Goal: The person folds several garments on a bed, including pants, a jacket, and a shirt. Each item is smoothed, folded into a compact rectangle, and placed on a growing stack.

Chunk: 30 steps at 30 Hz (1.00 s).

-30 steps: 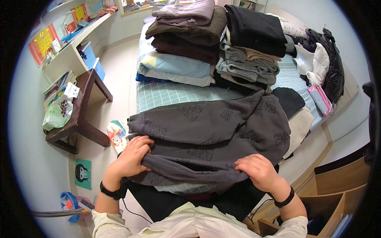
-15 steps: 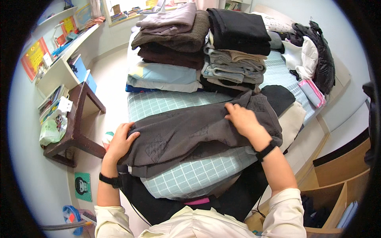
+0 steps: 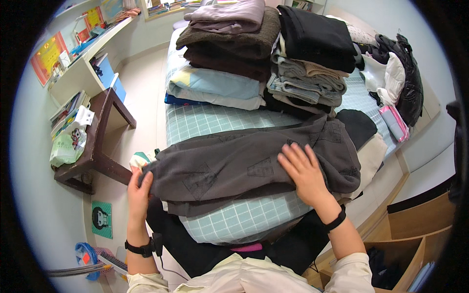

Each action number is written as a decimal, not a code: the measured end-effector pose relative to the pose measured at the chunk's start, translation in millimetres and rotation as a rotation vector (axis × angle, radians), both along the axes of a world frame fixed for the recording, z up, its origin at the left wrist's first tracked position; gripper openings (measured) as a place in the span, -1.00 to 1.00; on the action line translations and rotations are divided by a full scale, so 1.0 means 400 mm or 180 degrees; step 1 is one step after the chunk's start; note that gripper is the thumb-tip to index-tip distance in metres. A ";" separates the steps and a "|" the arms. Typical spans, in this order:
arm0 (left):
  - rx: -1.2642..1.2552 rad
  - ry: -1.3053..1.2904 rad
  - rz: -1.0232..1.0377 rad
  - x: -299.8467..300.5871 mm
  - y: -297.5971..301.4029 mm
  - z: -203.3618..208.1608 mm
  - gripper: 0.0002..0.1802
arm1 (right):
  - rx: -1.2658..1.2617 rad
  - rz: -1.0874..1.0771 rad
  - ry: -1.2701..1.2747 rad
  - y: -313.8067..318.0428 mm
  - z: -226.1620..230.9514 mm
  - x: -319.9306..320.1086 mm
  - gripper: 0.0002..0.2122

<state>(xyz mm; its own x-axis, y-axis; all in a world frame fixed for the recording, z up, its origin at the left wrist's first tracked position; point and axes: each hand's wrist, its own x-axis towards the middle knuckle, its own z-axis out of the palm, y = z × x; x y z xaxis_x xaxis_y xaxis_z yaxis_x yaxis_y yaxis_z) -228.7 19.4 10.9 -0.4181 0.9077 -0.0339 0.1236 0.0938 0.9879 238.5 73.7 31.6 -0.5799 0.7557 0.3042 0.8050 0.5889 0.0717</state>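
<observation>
A long dark grey garment (image 3: 229,171), shaped like trousers folded lengthwise, lies across the near part of the bed. Stitched patch-like shapes show on its upper face. At its left end, my left hand (image 3: 139,188) pinches the edge between thumb and fingers; the fingertips are partly hidden. My right hand (image 3: 305,173) rests flat on the right half of the cloth, fingers spread. To the right of the garment, a black piece of clothing (image 3: 357,126) and a cream one (image 3: 375,154) stick out from beside it.
Behind the garment, two tall piles of folded clothes stand on the checked bed sheet (image 3: 210,119): a left pile (image 3: 229,41) and a right pile (image 3: 315,46). A pink-edged package (image 3: 394,123) lies far right. A brown stool (image 3: 105,146) stands left, an open wooden drawer (image 3: 410,244) lower right.
My right hand has slid down and toward the middle of the garment, flattening onto it. My left hand has moved down to the garment's left end. The cloth lies flatter; the view has shifted.
</observation>
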 end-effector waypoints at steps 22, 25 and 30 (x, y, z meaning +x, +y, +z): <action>0.0446 -0.0740 -0.0432 0.067 -0.056 0.083 -0.47 | -0.0221 0.0560 0.0121 -0.047 -0.020 -0.004 -0.50; 0.0249 -0.0818 -0.0715 0.044 0.011 0.044 -0.46 | -0.0237 0.0269 0.0250 -0.061 -0.003 0.016 -0.47; -0.0541 -0.0019 -0.1107 0.021 0.024 -0.008 -0.37 | -0.1722 0.0195 0.0710 -0.084 0.002 0.029 -0.36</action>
